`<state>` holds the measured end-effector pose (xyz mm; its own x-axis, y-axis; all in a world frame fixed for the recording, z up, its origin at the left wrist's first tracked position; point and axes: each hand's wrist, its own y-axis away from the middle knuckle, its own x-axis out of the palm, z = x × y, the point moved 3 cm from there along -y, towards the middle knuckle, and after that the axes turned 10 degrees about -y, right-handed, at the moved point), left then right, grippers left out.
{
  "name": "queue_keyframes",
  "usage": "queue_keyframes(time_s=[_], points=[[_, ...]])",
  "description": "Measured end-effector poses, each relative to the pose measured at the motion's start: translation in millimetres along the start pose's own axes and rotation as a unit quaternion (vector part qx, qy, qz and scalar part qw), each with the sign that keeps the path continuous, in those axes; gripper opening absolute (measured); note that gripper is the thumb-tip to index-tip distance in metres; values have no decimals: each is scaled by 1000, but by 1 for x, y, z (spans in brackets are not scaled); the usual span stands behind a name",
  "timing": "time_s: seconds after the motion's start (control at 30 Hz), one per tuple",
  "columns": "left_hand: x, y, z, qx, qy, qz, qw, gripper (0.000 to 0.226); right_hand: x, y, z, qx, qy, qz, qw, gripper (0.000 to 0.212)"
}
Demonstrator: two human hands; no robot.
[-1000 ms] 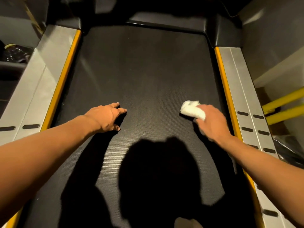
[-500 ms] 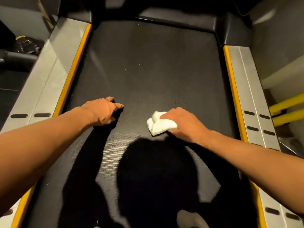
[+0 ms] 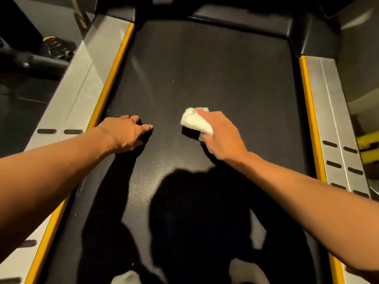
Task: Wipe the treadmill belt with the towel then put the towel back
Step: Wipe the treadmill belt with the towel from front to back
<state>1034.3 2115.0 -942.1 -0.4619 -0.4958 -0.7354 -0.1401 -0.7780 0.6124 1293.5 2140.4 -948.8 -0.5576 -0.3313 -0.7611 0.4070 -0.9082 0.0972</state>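
Two bare hands on a black treadmill belt (image 3: pixel 205 68). Right hand (image 3: pixel 221 138): fingers and thumb curled round a bunched white towel (image 3: pixel 194 123), pressing it to the belt just right of centre. Left hand (image 3: pixel 125 133): fingers relaxed, tips resting on the belt, holding nothing, near the left yellow edge strip (image 3: pixel 111 78). Slotted silver side rails (image 3: pixel 82 78) flank both sides.

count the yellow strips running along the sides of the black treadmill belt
2. One yellow strip borders the black treadmill belt on the left, beside the silver side rail; the other borders it on the right. The forearms hide part of each.
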Motion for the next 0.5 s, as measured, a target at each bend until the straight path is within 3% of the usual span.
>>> queue_keyframes(time_s=[0.07,0.13,0.23,0.3,0.4,0.5], points=[[0,1,5,-5,-14,1,1000,61,1,-7,-6,37,97,25,994,62],[0,1,10,-12,-13,6,1000,61,11,3,9,-11,144,81,986,56],[6,0,13,-15,1,4,1000,63,35,34,38,-106,35,164,980,40],[9,-1,11,-20,25,5,999,64,44,31,43,-95,-22,144,985,42],[11,1,9,-24,51,4,998,65,42,-12,14,11,-4,29,1000,54],[12,1,9,-21,65,-6,998,66,51,-9,16,-21,67,90,993,50]])
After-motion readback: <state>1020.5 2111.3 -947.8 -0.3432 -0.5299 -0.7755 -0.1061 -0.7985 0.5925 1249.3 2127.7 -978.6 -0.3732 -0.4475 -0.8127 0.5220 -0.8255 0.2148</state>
